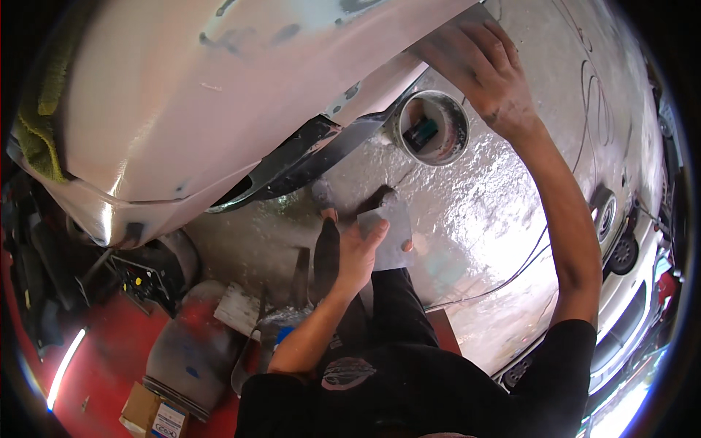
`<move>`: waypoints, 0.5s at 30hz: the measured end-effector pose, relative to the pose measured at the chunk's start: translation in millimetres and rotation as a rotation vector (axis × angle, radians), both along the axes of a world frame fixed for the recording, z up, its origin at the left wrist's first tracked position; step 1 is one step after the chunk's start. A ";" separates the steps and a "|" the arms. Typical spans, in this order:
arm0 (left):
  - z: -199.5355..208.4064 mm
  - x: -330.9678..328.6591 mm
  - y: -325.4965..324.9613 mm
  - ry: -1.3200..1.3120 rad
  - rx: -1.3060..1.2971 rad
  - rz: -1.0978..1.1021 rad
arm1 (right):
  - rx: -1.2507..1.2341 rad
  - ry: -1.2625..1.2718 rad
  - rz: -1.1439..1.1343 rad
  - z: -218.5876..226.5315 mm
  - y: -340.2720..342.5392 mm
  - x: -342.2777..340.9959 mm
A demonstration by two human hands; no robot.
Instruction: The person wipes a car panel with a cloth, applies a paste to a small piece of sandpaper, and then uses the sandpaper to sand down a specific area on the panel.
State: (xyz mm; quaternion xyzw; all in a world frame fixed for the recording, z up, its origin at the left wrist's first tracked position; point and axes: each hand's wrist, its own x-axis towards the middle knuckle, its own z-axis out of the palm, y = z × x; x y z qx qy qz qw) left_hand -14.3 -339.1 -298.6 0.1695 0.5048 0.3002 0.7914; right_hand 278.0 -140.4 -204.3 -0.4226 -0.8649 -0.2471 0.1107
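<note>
My left hand (355, 255) grips a flat grey rectangular sheet (385, 235), its thumb on top and a fingertip showing at the right edge. The sheet is above my legs, apart from the car body. At the upper right, my right hand (488, 77) lies against the edge of the pinkish, patchily sanded car panel (219, 109). Its fingers are stretched out and slightly blurred. A dark grey patch shows by the fingertips; whether something lies under them I cannot make out. Below the panel edge stands a round white bucket (456, 150) with a dark green-black item (420, 136) inside.
A yellow-green cloth (40, 142) hangs at the panel's far left. Dark bumper trim (292, 171) juts out below the panel. Hoses (504, 281) run over the wet floor (504, 197). A grey curved part (182, 358) and a cardboard box (140, 407) lie at lower left.
</note>
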 end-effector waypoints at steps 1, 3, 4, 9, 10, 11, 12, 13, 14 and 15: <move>0.6 0.3 1.1 0.002 -0.025 0.004 | -0.010 0.018 -0.002 -3.1 -1.3 1.4; 4.2 1.3 4.9 -0.025 -0.037 0.013 | -0.029 0.053 -0.006 -10.8 -5.8 6.4; 5.5 1.5 5.9 -0.038 -0.043 0.018 | -0.013 0.048 0.002 -11.8 -6.6 7.9; -13.5 4.8 -5.2 -0.042 0.043 0.009 | 0.048 0.092 0.029 -3.7 -6.4 4.9; -13.7 6.1 -4.8 -0.039 0.048 0.003 | 0.020 0.078 0.012 -5.5 -7.0 5.0; -12.8 7.2 -4.4 -0.065 0.035 0.010 | -0.007 0.065 -0.005 -9.1 -7.5 5.2; -7.2 8.8 -0.3 -0.088 0.023 0.019 | -0.033 0.054 -0.020 -13.8 -8.1 4.6; -2.4 10.1 3.0 -0.111 0.011 0.028 | -0.033 0.083 -0.026 -18.2 -11.3 4.3; 0.3 10.9 4.5 -0.111 -0.007 0.036 | -0.033 0.111 -0.033 -22.3 -16.3 4.4; 3.1 11.8 5.7 -0.110 -0.025 0.046 | -0.034 0.139 -0.037 -24.0 -19.0 3.6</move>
